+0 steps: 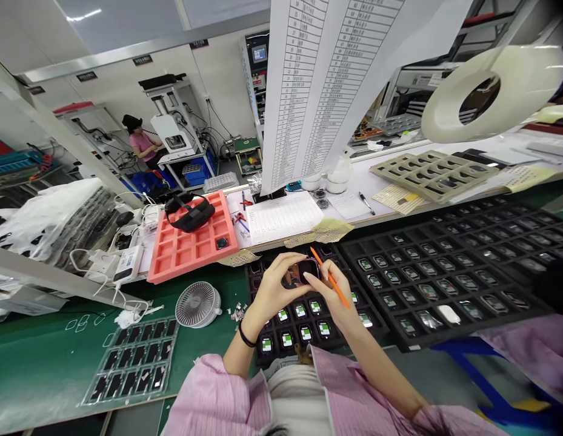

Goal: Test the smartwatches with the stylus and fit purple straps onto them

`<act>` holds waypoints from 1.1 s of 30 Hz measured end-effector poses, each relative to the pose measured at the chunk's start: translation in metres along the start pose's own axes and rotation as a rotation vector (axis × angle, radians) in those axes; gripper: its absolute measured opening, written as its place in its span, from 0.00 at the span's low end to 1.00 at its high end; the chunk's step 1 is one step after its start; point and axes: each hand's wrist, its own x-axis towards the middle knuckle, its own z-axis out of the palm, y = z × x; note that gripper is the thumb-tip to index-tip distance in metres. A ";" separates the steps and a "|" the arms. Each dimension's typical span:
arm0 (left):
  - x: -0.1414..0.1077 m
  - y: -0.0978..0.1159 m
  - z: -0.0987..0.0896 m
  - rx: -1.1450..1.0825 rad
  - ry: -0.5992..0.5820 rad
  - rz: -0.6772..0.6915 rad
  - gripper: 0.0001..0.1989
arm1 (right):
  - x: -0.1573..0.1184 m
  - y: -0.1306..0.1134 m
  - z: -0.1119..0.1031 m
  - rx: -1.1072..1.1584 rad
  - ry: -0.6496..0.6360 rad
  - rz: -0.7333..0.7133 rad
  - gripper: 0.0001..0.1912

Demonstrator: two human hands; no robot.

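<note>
"Small black device (pixel 307 270): where is it?"

"Held up in both hands, just above a black tray (pixel 258 357) with square pockets. It isn't resting in a pocket."

"And the hands?"

"The left grip (pixel 274 287) is clenched around the device's left side, fingers curled over its top. The right grip (pixel 336 297) is closed on a thin orange stick (pixel 341 297), and its fingers also touch the device's right side."

"Where does the stick point?"

"Its tip points up and away, past the device, and touches nothing I can make out."

"What's nearest?"

"Right below the hands, the tray's pockets hold similar devices (pixel 300 310) with green-lit screens. Another black tray (pixel 445 272), just to the right, holds more devices."

"Anything to the left?"

"A small white fan (pixel 198 304) stands on a green mat (pixel 45 357), with a red foam tray (pixel 190 242) farther along the bench, a black strap lying on it."

"Anyone else there?"

"A person in a pink top (pixel 142 145) sits far off beside a white machine (pixel 172 130)."
</note>
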 end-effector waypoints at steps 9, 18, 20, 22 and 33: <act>-0.002 -0.004 0.001 -0.067 0.023 -0.102 0.21 | 0.002 -0.001 -0.001 0.143 -0.010 0.088 0.21; -0.008 -0.014 0.000 -0.244 0.098 -0.256 0.24 | 0.003 -0.003 -0.004 0.096 -0.001 0.016 0.21; -0.008 -0.017 0.000 -0.274 0.099 -0.268 0.24 | 0.003 -0.002 -0.005 0.110 -0.005 0.017 0.20; -0.008 -0.019 0.000 -0.280 0.114 -0.273 0.25 | 0.004 -0.001 -0.006 0.120 -0.025 0.017 0.19; -0.006 -0.030 0.006 -0.010 0.241 0.089 0.15 | 0.016 0.008 -0.022 -0.136 -0.079 -0.202 0.22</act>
